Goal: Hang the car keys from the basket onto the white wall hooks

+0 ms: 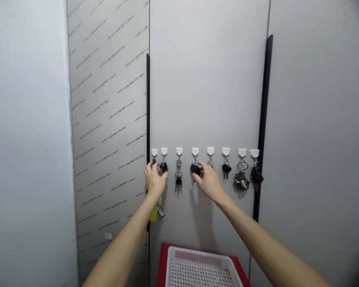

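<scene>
White hooks in a row on a pale panel hold bunches of keys. My left hand point(155, 181) is raised at the row's left end, thumb and fingers apart on either side of a small bunch of black-headed keys point(163, 166). Whether it touches them is unclear. Below that wrist hang a yellow-green tag point(153, 214) and a small grey piece point(160, 211), partly hidden by my arm. My right hand point(208, 181) has its thumb and fingertips closed about a black-headed key bunch point(195, 169) under the fourth hook point(195, 151). Its fingers partly cover the keys on the fifth hook point(210, 151).
Between my hands hangs a key bunch on a clip point(178, 179). Further right are black keys point(226, 168), a large ringed bunch point(241, 182) and dark keys point(256, 175) by a long black handle point(265, 99). A white perforated basket point(197, 254) rests on a red surface point(162, 265) below.
</scene>
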The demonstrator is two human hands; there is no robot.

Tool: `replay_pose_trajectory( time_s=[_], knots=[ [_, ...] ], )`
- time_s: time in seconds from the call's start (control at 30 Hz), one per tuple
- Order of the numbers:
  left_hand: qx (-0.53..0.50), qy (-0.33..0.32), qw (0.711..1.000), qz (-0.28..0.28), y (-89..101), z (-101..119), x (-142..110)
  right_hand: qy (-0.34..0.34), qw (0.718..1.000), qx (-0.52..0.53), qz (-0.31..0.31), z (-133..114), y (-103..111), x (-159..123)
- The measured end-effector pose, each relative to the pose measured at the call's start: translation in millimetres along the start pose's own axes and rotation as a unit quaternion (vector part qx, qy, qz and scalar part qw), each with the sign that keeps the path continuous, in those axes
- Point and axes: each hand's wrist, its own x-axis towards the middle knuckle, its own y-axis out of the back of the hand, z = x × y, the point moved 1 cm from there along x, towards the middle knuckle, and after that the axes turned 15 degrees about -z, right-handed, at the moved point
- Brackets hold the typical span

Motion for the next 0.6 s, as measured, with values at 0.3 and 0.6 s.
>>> replay_pose_trajectory(
  time_s=[0.3, 0.6],
  knots=[
    [0.013, 0.000, 0.991, -0.136, -2.0, -20, 6, -0.043, 0.999, 0.006, -0.032, -1, 3, 8],
    [-0.079, -0.048, 0.991, -0.096, 52.8, 20, 52, 0.032, 0.997, 0.052, 0.053, -30, 50, 29]
  ],
)
